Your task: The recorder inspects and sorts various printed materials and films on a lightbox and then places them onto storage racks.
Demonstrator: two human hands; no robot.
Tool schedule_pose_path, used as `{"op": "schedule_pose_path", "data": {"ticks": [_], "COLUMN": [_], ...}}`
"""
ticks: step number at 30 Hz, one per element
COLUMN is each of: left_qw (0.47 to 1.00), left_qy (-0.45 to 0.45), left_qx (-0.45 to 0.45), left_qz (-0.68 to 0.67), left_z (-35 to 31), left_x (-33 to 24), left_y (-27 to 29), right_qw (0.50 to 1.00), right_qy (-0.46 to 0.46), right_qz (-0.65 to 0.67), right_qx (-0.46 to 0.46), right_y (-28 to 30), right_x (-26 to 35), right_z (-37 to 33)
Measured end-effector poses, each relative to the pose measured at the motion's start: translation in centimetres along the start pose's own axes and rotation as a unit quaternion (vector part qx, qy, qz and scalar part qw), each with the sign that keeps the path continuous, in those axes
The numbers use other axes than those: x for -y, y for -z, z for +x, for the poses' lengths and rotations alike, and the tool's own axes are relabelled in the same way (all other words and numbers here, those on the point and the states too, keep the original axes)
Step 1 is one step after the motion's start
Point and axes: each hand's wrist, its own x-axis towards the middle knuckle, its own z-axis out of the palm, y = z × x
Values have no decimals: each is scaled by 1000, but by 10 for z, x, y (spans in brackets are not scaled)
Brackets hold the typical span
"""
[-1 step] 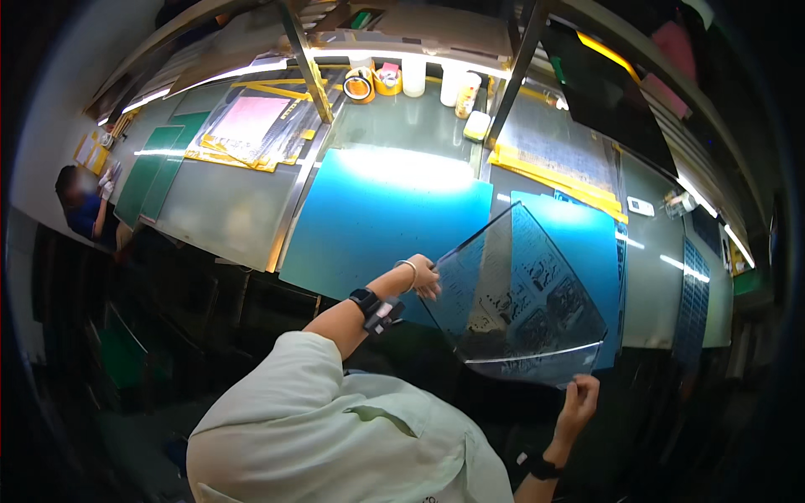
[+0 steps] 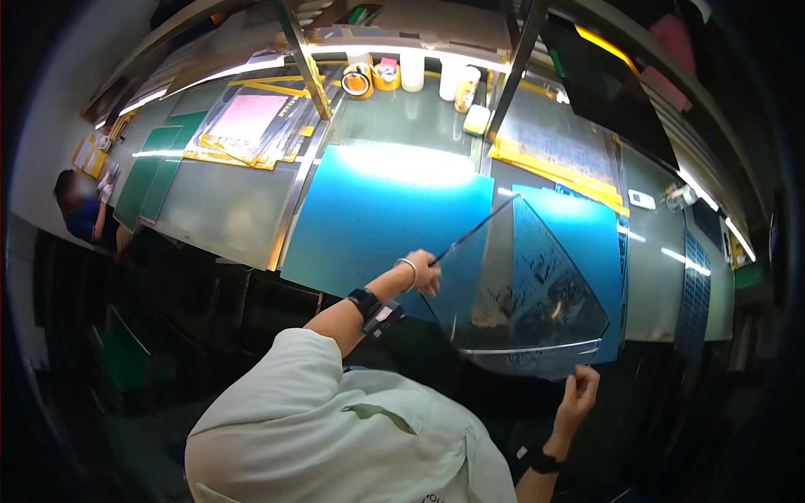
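Note:
A large see-through film sheet [image 2: 537, 285] with dark printed patterns hangs tilted in front of me, its upper part over the bench. My left hand [image 2: 424, 272] is closed on its left edge, fingers partly hidden behind it. At the lower right corner, my right hand [image 2: 580, 392] pinches the sheet between thumb and fingers. Through the film show a big blue panel [image 2: 377, 226] and a second blue panel [image 2: 587, 222] to its right, both lying flat on the bench. The larger panel carries small dark specks and a bright lamp glare along its far edge.
At the back of the bench [image 2: 394, 126] stand tape rolls [image 2: 357, 82], white bottles [image 2: 412, 72] and a yellow-white block [image 2: 476, 120]. Yellow-edged films [image 2: 243, 130] lie left, more films [image 2: 562, 159] right. Metal posts [image 2: 303, 63] rise between sections. A person [image 2: 80, 205] works far left.
The film sheet has tilted a little, so its printed patterns look fainter and its lower edge sits slightly higher. My right hand has risen slightly with its corner.

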Motion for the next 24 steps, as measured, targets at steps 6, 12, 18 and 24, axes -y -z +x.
{"op": "schedule_pose_path", "data": {"ticks": [6, 12, 18, 24], "left_qw": [936, 920, 936, 940], "left_qy": [-151, -10, 9, 45], "left_qx": [-261, -380, -345, -295], "left_qz": [-183, -93, -68, -163], "left_z": [-95, -130, -133, -151], "left_x": [32, 130, 201, 218], "left_y": [97, 144, 149, 142], "right_qw": [924, 953, 966, 988], "right_qy": [-251, -293, -227, -80], "right_qz": [252, 56, 79, -82], "right_qx": [-141, 58, 97, 105], "right_y": [-96, -208, -228, -227], "right_x": [-6, -19, -36, -45], "right_z": [-24, 1, 5, -3]}}
